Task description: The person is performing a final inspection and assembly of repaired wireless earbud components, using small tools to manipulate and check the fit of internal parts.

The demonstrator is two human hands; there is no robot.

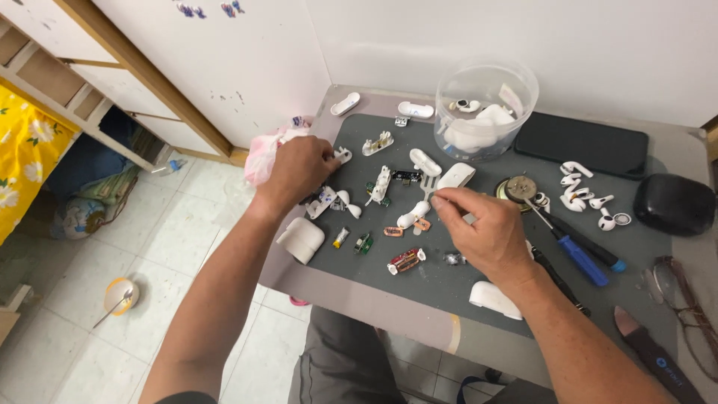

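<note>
My left hand [298, 173] rests closed at the left edge of the dark work mat [449, 280], its fingertips on a small white plastic part [342, 155]. A pink and white cloth [263, 153] lies under and behind that hand. My right hand [482, 228] hovers over the middle of the mat and pinches a small white part [428, 185] between thumb and forefinger. Around both hands lie several white earbud case pieces [301, 239], tiny green circuit boards [364, 242] and an orange-red battery [406, 260].
A clear plastic tub [485, 108] with white parts stands at the back. A black phone [582, 144] lies beside it, a black pouch [674, 203] at the right. Loose earbuds [582, 193], blue-handled screwdrivers [580, 258], glasses [684, 310] and a pry tool [652, 352] lie to the right. The table drops off at left.
</note>
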